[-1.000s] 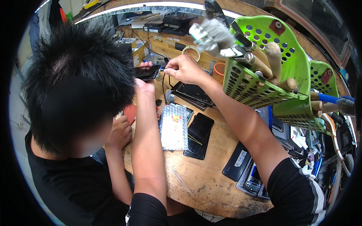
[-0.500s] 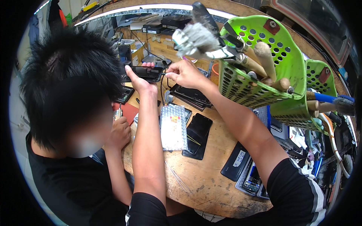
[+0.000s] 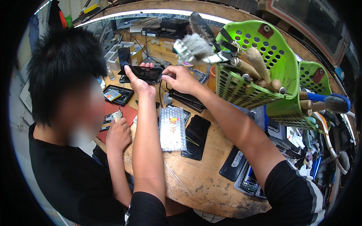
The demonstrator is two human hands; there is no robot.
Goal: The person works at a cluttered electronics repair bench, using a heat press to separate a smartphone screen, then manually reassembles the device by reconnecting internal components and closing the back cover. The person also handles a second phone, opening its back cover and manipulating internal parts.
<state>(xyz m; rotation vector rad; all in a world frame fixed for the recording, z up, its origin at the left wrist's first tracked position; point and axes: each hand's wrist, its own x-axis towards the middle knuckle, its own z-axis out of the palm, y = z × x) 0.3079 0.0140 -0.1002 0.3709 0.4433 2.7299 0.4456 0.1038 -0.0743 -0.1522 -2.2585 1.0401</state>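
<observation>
My left hand (image 3: pixel 143 86) reaches across the bench, closed around a dark smartphone (image 3: pixel 151 73) whose black screen faces up. At the phone's right end, my right hand (image 3: pixel 180 78) pinches a cable plug against or very close to its edge. Whether the plug sits inside the port is hidden by my fingers. A dark cable (image 3: pixel 160 94) hangs down just below that hand. Nearer to me lie a bubble-wrap pouch (image 3: pixel 172 132) and a black phone (image 3: pixel 200 132) with thin tweezers across it.
A co-worker's hand (image 3: pixel 118 133) holds a tool over a red mat (image 3: pixel 126 113) at left. An opened phone (image 3: pixel 117 96) lies behind it. Green perforated baskets (image 3: pixel 260 83) of brushes and wooden-handled tools overhang my right forearm. A dark phone (image 3: pixel 230 165) lies near a parts tray (image 3: pixel 247 184).
The co-worker's head has shifted left, uncovering the opened phone and more of the red mat. My right hand stays at the phone's end, slightly further left. The whole view has shifted a little.
</observation>
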